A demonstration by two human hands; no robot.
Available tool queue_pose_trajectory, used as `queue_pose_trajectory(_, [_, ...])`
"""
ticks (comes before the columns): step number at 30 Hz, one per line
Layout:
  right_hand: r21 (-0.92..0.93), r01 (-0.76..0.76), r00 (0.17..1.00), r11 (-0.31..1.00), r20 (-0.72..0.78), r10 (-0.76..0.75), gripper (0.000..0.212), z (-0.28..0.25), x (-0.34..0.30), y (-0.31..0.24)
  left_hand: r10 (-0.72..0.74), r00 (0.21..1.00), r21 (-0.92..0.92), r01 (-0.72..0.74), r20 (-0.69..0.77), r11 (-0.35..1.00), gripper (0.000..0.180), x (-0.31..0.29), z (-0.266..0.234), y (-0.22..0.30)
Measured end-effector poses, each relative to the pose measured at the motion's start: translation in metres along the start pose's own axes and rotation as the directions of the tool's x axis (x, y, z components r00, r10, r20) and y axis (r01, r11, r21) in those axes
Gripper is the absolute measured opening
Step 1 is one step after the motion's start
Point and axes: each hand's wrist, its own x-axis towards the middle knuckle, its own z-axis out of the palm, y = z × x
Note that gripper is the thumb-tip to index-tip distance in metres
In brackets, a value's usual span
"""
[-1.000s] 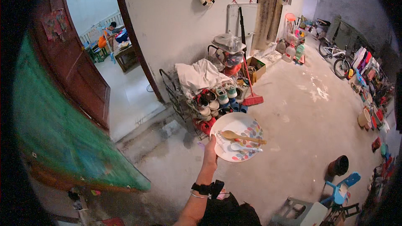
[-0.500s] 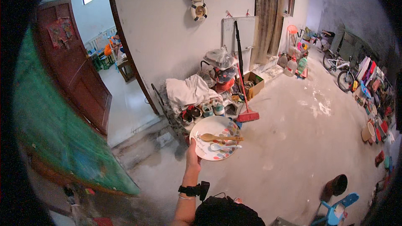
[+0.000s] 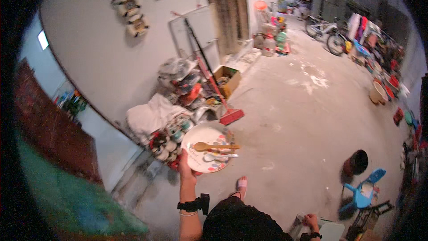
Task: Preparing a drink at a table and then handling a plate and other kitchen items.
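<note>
My left hand [image 3: 187,169] is closed on the left rim of a round white plate [image 3: 195,139] with coloured petal-like spots. It holds the plate out in front of me, above the floor. On the plate lie a wooden spoon [image 3: 203,147] and, nearer me, a white spoon [image 3: 209,157], their handles pointing right. Low at the right, my right hand [image 3: 311,221] shows with curled fingers, over a pale flat-topped thing [image 3: 332,230]. Whether anything is inside those fingers is too small to tell.
A red broom [image 3: 232,116], a cardboard box [image 3: 228,85], shoes and a white cloth [image 3: 149,117] stand along the left wall. At the right are a dark bucket [image 3: 356,163] and a blue stool-like thing [image 3: 360,196]. A bicycle [image 3: 325,31] stands farther back. Left is a brown door [image 3: 53,120].
The view has swung right, so the doorway and wall slid left. My foot and right hand have come into sight at the bottom. The plate stays in my left hand with both spoons.
</note>
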Motion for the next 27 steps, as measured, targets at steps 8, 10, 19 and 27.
queue_pose_trajectory(8, [-0.23,-0.068,0.989,0.971,-0.141,0.036,0.034,0.015,-0.017,0.067,-0.127,0.991,-0.061,0.124,-0.042,0.99,0.059,0.137,0.086,-0.071])
queue_pose_trajectory(10, [-0.214,-0.1,0.995,0.972,-0.032,0.095,0.027,0.015,-0.046,0.015,-0.171,0.984,-0.067,0.168,-0.048,0.984,0.059,0.167,0.113,-0.078])
queue_pose_trajectory(19, [-0.211,-0.331,0.94,0.92,-0.16,0.301,0.025,0.014,-0.001,-0.18,-0.243,0.962,-0.125,0.258,0.121,0.958,0.054,0.288,0.268,-0.104])
queue_pose_trajectory(27, [-0.265,-0.149,0.963,0.953,0.178,0.2,0.024,-0.046,0.228,-0.27,-0.142,0.987,-0.072,0.137,-0.08,0.988,0.056,0.37,0.349,-0.13])
